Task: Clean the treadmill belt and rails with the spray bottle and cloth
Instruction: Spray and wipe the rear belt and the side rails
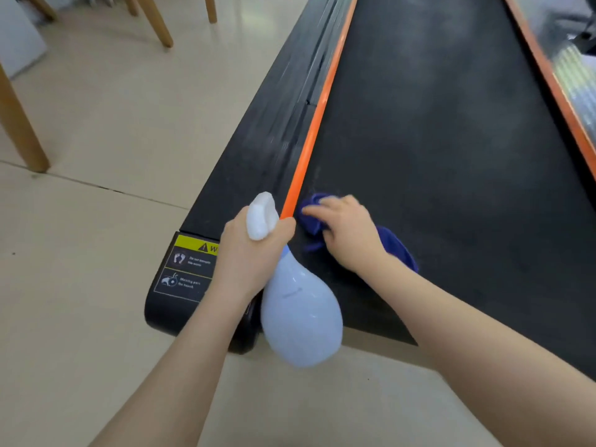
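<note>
The treadmill's black belt (451, 140) runs away from me between two orange strips, with the left black rail (274, 124) beside the left orange strip (319, 124). My left hand (251, 253) grips the neck of a pale blue spray bottle (300, 317) with a white nozzle, held over the rail's near end. My right hand (348, 233) presses a dark blue cloth (398, 246) onto the belt's near left corner, right beside the orange strip. The fingers curl over the bunched cloth.
A yellow warning label (193, 262) sits on the treadmill's near left corner. Wooden furniture legs (19, 130) stand on the beige tiled floor (113, 108) to the left. The right orange strip (554, 88) and a blurred object lie at the far right.
</note>
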The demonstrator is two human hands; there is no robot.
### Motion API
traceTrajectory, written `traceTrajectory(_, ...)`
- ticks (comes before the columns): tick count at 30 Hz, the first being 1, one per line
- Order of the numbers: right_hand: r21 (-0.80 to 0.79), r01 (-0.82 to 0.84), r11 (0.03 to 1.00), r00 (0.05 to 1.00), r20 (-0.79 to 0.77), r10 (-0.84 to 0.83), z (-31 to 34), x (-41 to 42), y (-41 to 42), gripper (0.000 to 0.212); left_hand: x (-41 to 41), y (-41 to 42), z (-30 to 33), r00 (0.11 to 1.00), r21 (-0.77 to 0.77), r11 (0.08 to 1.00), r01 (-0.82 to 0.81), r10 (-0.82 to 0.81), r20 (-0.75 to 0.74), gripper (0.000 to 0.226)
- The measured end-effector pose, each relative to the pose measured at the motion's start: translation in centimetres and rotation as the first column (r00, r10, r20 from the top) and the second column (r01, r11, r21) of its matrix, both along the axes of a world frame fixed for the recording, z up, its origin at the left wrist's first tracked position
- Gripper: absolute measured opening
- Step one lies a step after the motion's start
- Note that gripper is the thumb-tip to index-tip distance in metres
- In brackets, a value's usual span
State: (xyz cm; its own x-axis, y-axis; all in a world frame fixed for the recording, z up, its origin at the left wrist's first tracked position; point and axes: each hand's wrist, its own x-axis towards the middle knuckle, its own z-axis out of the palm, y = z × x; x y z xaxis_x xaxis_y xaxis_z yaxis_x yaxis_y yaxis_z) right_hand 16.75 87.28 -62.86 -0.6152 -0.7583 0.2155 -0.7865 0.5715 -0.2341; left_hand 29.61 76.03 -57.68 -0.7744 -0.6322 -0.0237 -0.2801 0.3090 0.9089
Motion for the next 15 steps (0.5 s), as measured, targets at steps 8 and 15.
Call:
traceTrajectory(8, 0.086, 0.173, 0.981, 0.985, -0.043, -0.17, 0.3, -5.4, -2.7, 0.044, 0.5, 1.1, -3.2, 0.997, -0.162, 0.984, 0.079, -0.076, 0.026, 0.031)
traceTrajectory(15, -0.034, -0.022, 0.999, 0.999, 0.041, 0.023, -0.4, -1.4, -1.6, 0.043, 0.3, 0.3, -3.3, 0.993, -0.171, 0.978, 0.117, -0.11, 0.048, 0.049)
